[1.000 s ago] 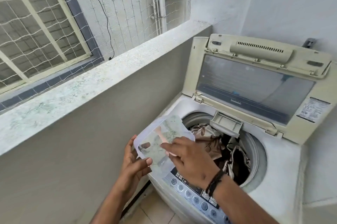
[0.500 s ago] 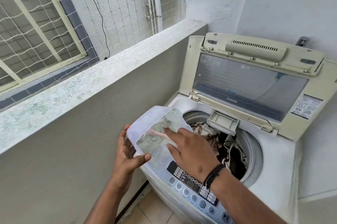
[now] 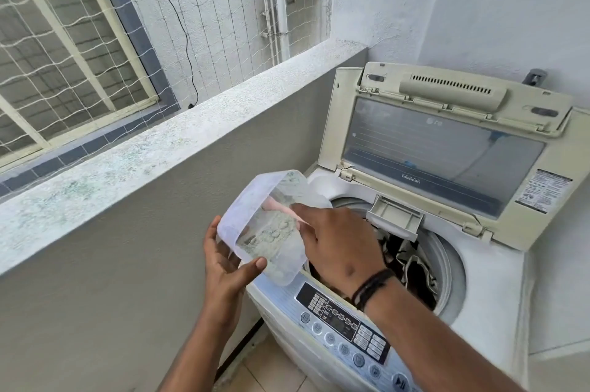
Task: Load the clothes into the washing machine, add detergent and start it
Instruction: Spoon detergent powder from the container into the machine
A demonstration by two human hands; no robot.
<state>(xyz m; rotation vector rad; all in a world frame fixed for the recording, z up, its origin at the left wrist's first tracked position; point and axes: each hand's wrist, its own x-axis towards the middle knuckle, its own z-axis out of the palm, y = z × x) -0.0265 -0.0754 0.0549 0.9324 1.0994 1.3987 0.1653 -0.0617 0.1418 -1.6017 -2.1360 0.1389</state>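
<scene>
A white top-loading washing machine (image 3: 491, 280) stands with its lid (image 3: 447, 142) raised. Dark and beige clothes (image 3: 412, 260) fill the drum. My left hand (image 3: 226, 267) holds a translucent plastic container (image 3: 255, 225) of greyish detergent powder, tilted on its side over the machine's front left corner. My right hand (image 3: 341, 244) reaches into the container's open mouth, and its fingertips close on the handle of a pink scoop (image 3: 281, 205) lying in the powder. A small detergent tray (image 3: 396, 216) sticks out at the back rim of the drum.
The control panel (image 3: 344, 324) with round buttons runs along the machine's front edge, under my right wrist. A speckled concrete ledge (image 3: 127, 155) and grey wall close the left side, with netting above. White walls stand behind and to the right. Tiled floor shows below.
The container has risen a little and tipped further onto its side. My right hand has slid deeper into its mouth, onto the pink scoop.
</scene>
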